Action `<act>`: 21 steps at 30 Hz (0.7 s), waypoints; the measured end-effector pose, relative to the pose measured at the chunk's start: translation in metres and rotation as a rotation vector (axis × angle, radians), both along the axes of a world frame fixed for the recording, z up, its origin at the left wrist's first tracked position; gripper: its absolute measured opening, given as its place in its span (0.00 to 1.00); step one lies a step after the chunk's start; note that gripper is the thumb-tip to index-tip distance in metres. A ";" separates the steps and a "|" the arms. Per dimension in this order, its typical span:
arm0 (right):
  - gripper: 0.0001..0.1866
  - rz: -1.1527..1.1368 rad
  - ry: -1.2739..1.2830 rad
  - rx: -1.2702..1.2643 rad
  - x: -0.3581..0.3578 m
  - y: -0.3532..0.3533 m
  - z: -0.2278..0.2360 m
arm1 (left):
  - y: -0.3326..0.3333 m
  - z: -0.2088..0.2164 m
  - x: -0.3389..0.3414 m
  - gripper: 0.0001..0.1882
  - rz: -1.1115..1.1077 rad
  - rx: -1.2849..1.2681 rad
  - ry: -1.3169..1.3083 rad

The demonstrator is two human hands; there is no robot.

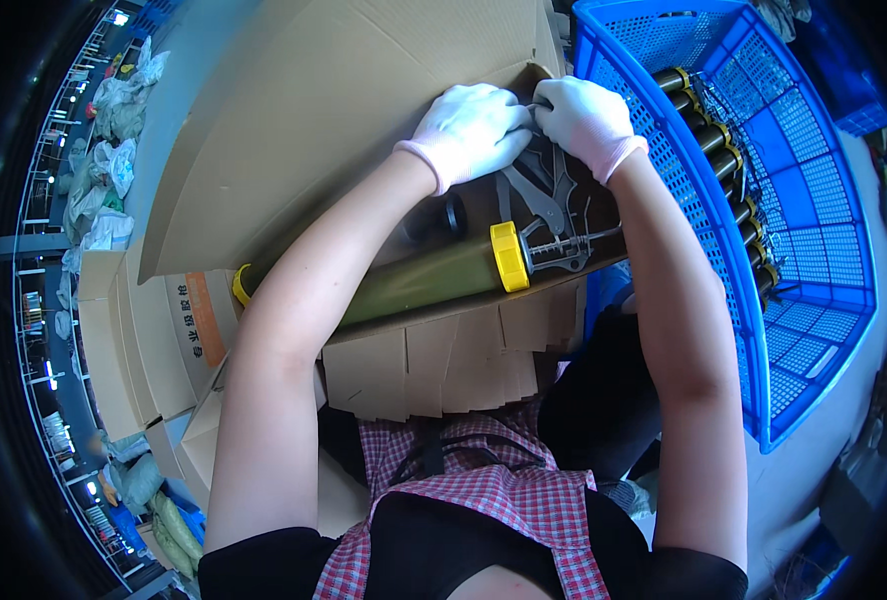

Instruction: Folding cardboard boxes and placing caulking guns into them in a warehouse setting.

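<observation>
Both my hands wear white gloves with pink cuffs and meet at the far right corner of an open cardboard box [264, 130]. My left hand [474, 130] is closed, its fingers curled down over grey metal parts. Close beside it, my right hand [586, 118] pinches at the same spot; what either hand grips is too hidden to make out. Below the hands lie grey metal caulking gun handles [539, 200]. A caulking gun with an olive-green barrel [424, 285] and yellow end caps [509, 257] lies along the box's near side, partly behind my left forearm.
At the right, a blue plastic crate [679, 170] holds several dark caulking gun barrels [714, 138] with yellow caps. Folded cardboard flaps [434, 360] stand between the box and my lap. More flattened cardboard [129, 340] lies left, with plastic bags [112, 190] beyond.
</observation>
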State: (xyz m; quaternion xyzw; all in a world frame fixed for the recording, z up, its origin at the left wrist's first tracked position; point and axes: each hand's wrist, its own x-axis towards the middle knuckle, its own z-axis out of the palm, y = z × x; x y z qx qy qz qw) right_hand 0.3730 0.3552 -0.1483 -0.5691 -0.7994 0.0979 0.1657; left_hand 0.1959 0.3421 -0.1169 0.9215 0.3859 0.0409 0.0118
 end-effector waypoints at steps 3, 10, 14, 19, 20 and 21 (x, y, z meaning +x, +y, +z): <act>0.12 0.000 -0.055 -0.024 -0.007 0.002 0.007 | 0.000 -0.002 0.001 0.13 0.070 -0.019 0.033; 0.09 -0.062 0.009 0.013 -0.012 0.003 -0.001 | -0.001 -0.007 -0.001 0.12 0.061 0.030 -0.008; 0.10 -0.091 0.043 0.032 -0.008 0.007 -0.006 | -0.001 -0.011 -0.008 0.11 0.055 0.055 0.001; 0.10 0.005 -0.013 0.060 0.006 0.013 -0.010 | 0.000 -0.009 -0.004 0.12 0.088 0.031 0.053; 0.10 0.075 0.098 0.079 0.008 0.010 -0.008 | -0.001 -0.015 -0.012 0.12 -0.019 0.136 -0.144; 0.11 0.144 0.209 0.097 0.009 0.006 -0.006 | 0.000 -0.020 -0.021 0.12 -0.129 0.241 -0.341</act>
